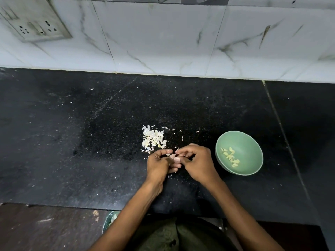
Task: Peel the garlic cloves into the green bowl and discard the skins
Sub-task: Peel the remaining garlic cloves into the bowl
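Note:
My left hand [160, 164] and my right hand [196, 160] meet over the black counter [72, 142], fingers curled together around a small garlic clove [172, 156] that is mostly hidden between them. My right fingertips pinch at its top. Just beyond the hands lies a pile of white garlic skins [153, 138]. The green bowl [253, 156] stands to the right of my right hand, with several peeled cloves [230, 156] in it.
Small skin flakes are scattered over the counter around the pile. A marble-tiled wall [163, 42] with a switch plate [34, 24] rises behind. Below the counter's front edge, a bin [109, 221] with scraps shows at the left of my body.

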Tool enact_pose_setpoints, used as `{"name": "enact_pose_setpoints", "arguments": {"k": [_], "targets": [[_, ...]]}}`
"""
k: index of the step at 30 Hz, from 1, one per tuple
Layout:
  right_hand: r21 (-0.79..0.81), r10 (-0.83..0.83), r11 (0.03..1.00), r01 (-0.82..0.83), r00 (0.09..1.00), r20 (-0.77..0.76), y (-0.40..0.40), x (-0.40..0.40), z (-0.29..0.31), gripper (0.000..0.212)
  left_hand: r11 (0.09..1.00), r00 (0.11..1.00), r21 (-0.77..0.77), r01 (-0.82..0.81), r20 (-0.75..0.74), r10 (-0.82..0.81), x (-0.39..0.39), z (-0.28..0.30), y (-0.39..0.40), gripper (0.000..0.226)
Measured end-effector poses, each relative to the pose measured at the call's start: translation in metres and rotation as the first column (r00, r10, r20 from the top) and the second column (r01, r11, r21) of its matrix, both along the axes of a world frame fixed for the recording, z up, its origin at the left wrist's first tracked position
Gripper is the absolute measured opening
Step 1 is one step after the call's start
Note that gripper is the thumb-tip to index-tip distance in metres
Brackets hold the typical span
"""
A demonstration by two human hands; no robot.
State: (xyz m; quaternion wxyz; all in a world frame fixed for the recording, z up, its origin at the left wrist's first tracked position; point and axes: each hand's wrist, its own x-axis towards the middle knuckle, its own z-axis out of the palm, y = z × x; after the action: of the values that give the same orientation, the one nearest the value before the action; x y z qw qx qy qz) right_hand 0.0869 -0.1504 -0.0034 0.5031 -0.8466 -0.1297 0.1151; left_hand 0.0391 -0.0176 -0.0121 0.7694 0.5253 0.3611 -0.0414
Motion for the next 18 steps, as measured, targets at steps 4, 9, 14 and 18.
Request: {"name": "enact_pose_setpoints", "arguments": {"k": [4, 9, 14, 18], "targets": [[0.061, -0.227, 0.972, 0.225, 0.974, 0.022, -0.030, 0.006, 0.005, 0.027, 0.996, 0.996, 0.007, 0.089, -0.026, -0.089, 0.000, -0.006, -0.010, 0.015], [0.050, -0.459, 0.888, 0.457, 0.888, 0.034, -0.082, 0.023, 0.011, 0.037, 0.985, 0.986, 0.072, 0.157, -0.068, -0.152, -0.002, -0.013, -0.022, 0.015], [0.020, -0.491, 0.871, 0.490, 0.871, 0.014, -0.109, 0.029, 0.014, 0.040, 0.975, 0.976, 0.083, 0.206, -0.086, -0.199, 0.000, -0.017, -0.031, 0.017], [0.055, -0.473, 0.880, 0.472, 0.881, 0.014, -0.102, 0.023, 0.014, 0.032, 0.970, 0.973, 0.092, 0.225, -0.063, -0.220, 0.001, -0.016, -0.034, 0.017]]}}
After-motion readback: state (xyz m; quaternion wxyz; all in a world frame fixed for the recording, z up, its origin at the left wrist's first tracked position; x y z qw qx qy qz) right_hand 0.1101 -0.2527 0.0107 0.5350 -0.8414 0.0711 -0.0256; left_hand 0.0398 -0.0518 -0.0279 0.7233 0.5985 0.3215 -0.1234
